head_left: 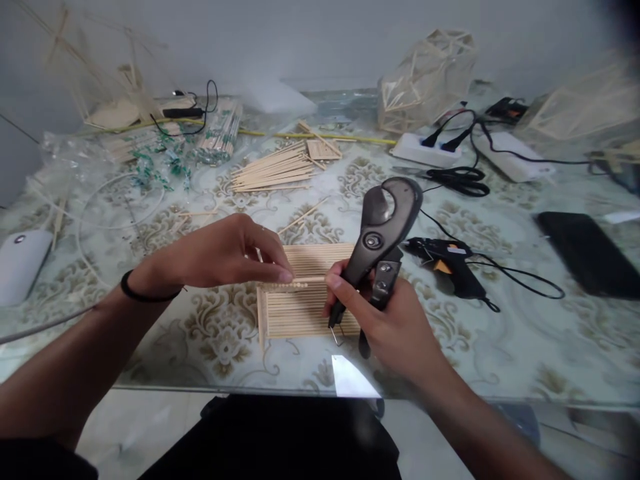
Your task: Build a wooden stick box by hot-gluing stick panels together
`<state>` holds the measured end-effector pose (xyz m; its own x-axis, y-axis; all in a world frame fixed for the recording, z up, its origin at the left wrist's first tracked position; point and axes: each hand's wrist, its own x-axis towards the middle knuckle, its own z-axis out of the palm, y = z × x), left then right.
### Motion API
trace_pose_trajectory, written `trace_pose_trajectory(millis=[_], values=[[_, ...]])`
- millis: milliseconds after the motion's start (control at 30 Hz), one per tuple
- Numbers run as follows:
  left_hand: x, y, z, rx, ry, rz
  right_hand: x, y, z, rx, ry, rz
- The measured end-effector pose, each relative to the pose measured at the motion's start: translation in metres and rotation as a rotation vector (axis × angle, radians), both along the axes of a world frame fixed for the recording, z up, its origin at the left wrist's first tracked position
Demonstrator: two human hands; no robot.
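Note:
A flat panel of thin wooden sticks [300, 308] lies on the glass table in front of me. My left hand [220, 257] pinches a single stick [295, 282] and holds it across the panel's middle. My right hand [387, 320] is wrapped round a black glue gun [377, 243], its body upright and its tip pointing down at the panel's right edge.
A second black glue gun [450, 263] with its cord lies to the right, near a dark phone [587, 253]. Loose stick bundles [275, 170], black scissors [463, 180], white power strips [425, 150] and stick-frame models [425, 77] fill the back. A white device [20, 263] sits far left.

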<state>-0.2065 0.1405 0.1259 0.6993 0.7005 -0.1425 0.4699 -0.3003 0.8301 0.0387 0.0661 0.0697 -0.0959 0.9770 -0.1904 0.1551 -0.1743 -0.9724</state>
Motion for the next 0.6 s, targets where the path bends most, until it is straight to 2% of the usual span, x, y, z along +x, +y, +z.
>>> trace_pose_trajectory(millis=[133,333,467,600], values=[[0.003,-0.002,0.001,0.014,0.039,0.044,0.0,0.0,0.001,0.007,0.03,0.002],[0.006,-0.003,0.007,0.085,0.134,0.022,0.001,0.0,0.002,0.016,0.025,0.04],[0.015,-0.005,0.015,0.244,0.233,-0.035,0.002,0.001,0.004,0.032,-0.028,0.038],[0.031,-0.016,0.023,0.502,0.457,-0.086,0.001,0.001,0.005,0.048,-0.043,0.039]])
